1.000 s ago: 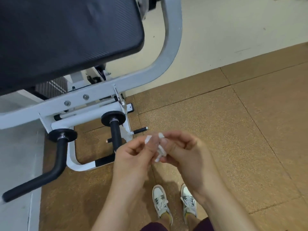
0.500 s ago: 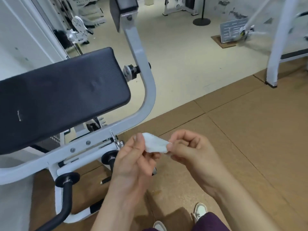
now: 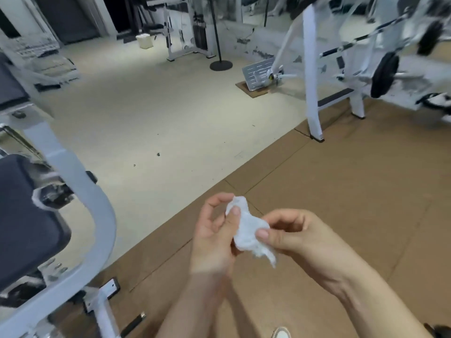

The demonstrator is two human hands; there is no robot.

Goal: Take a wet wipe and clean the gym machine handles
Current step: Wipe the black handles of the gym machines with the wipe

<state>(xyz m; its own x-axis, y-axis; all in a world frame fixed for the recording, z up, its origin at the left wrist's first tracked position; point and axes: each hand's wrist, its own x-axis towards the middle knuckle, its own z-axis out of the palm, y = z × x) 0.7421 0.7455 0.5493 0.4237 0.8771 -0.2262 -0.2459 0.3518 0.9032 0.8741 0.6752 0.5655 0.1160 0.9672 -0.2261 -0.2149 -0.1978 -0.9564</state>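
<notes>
Two hands hold one white wet wipe in the lower middle of the frame, above the brown floor mats (image 3: 353,191).

At the far left edge sits a black padded cushion (image 3: 24,220), cut off by the frame. A curved white frame tube (image 3: 97,215) bends around its right side and runs down toward the lower left corner. Near the bottom edge, just right of that tube's foot, a short black peg (image 3: 133,324) sticks out over the mat.

Right of the machine, a pale floor (image 3: 158,113) fills the upper middle. A small white bucket (image 3: 144,41) stands on it far back, near a black round stand base (image 3: 220,65).

The left hand (image 3: 214,237) pinches the top end of the wet wipe (image 3: 246,230) between its thumb and curled fingers. The wipe is crumpled and partly spread, with a loose corner hanging below. The right hand (image 3: 292,235) pinches the wipe's right edge between thumb and forefinger, its other fingers curled.

Below the hands, at the bottom edge, the tip of a pale shoe (image 3: 281,334) shows.

In the upper right, a slanted silver footplate (image 3: 258,71) rests on a small brown pad. Beside it a white upright post (image 3: 311,81) stands at the mat's edge. Further right hangs a black weight plate (image 3: 384,74), blurred.
</notes>
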